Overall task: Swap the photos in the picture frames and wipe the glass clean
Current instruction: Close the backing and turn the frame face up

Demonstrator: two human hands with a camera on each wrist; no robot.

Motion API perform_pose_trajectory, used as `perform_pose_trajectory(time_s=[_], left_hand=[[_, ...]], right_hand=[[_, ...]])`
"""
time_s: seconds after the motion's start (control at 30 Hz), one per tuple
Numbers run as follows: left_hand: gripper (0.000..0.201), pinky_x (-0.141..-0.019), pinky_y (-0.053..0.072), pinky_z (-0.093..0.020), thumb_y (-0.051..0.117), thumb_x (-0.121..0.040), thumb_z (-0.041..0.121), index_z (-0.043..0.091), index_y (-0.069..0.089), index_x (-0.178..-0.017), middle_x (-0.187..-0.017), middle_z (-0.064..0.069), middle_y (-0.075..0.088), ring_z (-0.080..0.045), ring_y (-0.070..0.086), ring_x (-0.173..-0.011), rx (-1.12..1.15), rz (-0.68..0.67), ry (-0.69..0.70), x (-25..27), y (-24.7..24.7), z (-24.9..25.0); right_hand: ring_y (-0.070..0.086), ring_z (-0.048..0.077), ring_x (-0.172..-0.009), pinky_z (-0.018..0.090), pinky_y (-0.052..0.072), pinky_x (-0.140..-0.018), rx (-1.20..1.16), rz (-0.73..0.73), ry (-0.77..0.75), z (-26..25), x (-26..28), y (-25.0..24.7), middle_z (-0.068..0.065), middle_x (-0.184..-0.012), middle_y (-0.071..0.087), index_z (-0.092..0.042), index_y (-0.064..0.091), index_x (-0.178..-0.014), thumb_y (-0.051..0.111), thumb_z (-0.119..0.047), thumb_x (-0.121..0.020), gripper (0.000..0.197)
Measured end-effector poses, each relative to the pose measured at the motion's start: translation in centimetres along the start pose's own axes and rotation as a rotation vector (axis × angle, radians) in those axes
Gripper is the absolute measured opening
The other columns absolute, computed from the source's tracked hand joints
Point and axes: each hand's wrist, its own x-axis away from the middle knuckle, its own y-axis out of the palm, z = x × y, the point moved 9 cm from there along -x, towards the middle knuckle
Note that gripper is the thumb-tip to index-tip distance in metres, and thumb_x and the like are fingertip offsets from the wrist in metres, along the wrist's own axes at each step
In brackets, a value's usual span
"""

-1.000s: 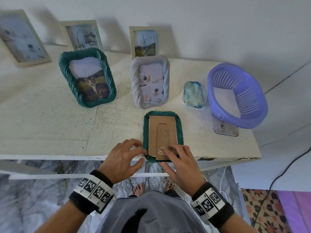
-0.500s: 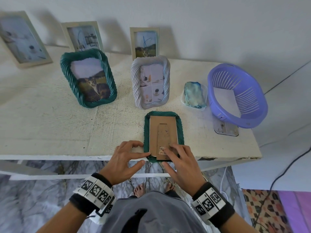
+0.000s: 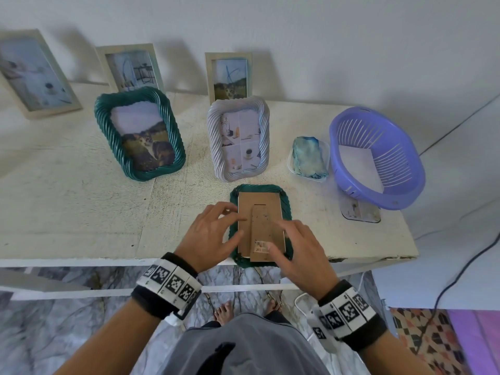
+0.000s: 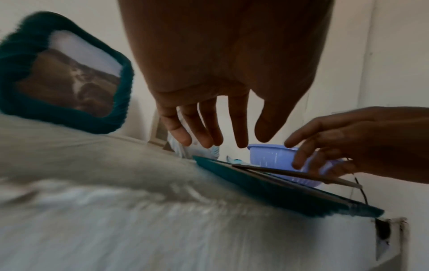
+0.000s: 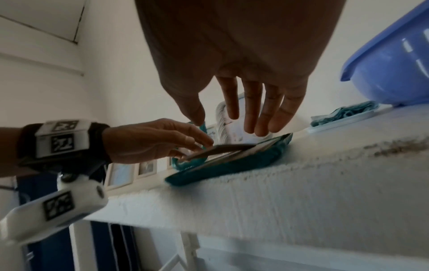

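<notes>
Frame in work: green frame (image 3: 260, 226) face-down at bench (image 3: 81, 212) front edge, cardboard back (image 3: 259, 212) still fitted.
Left hand (image 3: 208, 236): fingers loosely spread, touching the back's left edge.
Right hand (image 3: 300, 255): fingers extended over the stand flap, gripping nothing.
Progress: early; photo swap and glass wiping remain.

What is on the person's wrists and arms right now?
Both forearms are bare, no sleeves. Each wrist wears a black band carrying white blocks printed with black square codes. A white camera housing, also coded, hangs under the left band. The left hand and right hand are ungloved.

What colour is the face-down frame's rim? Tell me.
Dark teal rim, seen best in the head view.
</notes>
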Motion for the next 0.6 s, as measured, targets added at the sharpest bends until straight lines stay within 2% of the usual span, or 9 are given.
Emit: perform_pose_trajectory(time_s=[0.1, 0.17, 0.3, 0.43, 0.6], left_hand=[[0.056, -0.101, 0.044, -0.047, 0.035, -0.088, 0.054, 0.029, 0.060, -0.130, -0.140, -0.001, 0.050, -0.024, 0.048, -0.122, -0.060, -0.167, -0.014, -1.5, 2.0, 1.6], [0.061, -0.103, 0.040, -0.047, 0.028, -0.087, 0.057, 0.031, 0.055, -0.135, -0.145, 0.000, 0.048, -0.024, 0.045, -0.128, -0.133, -0.226, -0.007, -1.9, 3.0, 2.3], [0.063, -0.101, 0.040, -0.046, 0.025, -0.085, 0.058, 0.033, 0.055, -0.134, -0.144, 0.000, 0.050, -0.024, 0.050, -0.124, -0.255, -0.245, -0.008, -2.2, 3.7, 2.6], [0.065, -0.101, 0.040, -0.046, 0.023, -0.083, 0.058, 0.034, 0.053, -0.135, -0.145, 0.001, 0.048, -0.024, 0.049, -0.125, -0.305, -0.267, -0.007, -2.1, 4.1, 2.6], [0.062, -0.098, 0.043, -0.046, 0.027, -0.083, 0.057, 0.034, 0.056, -0.133, -0.144, 0.002, 0.049, -0.023, 0.050, -0.124, -0.279, -0.260, -0.021, -2.0, 3.8, 2.4]], right_hand=[[0.045, 0.016, -0.105, 0.031, 0.043, -0.088, 0.069, -0.007, 0.069, 2.1, -3.0, -1.1, -0.001, -0.118, 0.050, -0.020, 0.044, -0.140, 0.047, -0.046, -0.096, 0.051], [0.045, 0.022, -0.109, 0.034, 0.042, -0.091, 0.170, -0.051, 0.093, 3.4, -4.8, -1.3, 0.004, -0.120, 0.050, -0.019, 0.042, -0.143, 0.047, -0.043, -0.098, 0.051], [0.047, 0.029, -0.109, 0.039, 0.043, -0.092, 0.220, -0.125, 0.100, 4.9, -6.7, -0.7, 0.010, -0.121, 0.048, -0.015, 0.040, -0.144, 0.045, -0.038, -0.099, 0.050], [0.048, 0.028, -0.107, 0.038, 0.042, -0.093, 0.168, -0.134, 0.099, 5.5, -7.0, -0.1, 0.009, -0.121, 0.047, -0.014, 0.045, -0.142, 0.047, -0.033, -0.098, 0.047], [0.046, 0.027, -0.103, 0.037, 0.040, -0.091, 0.098, -0.122, 0.122, 6.1, -7.2, 0.1, 0.006, -0.112, 0.048, -0.018, 0.041, -0.144, 0.046, -0.028, -0.096, 0.049]])
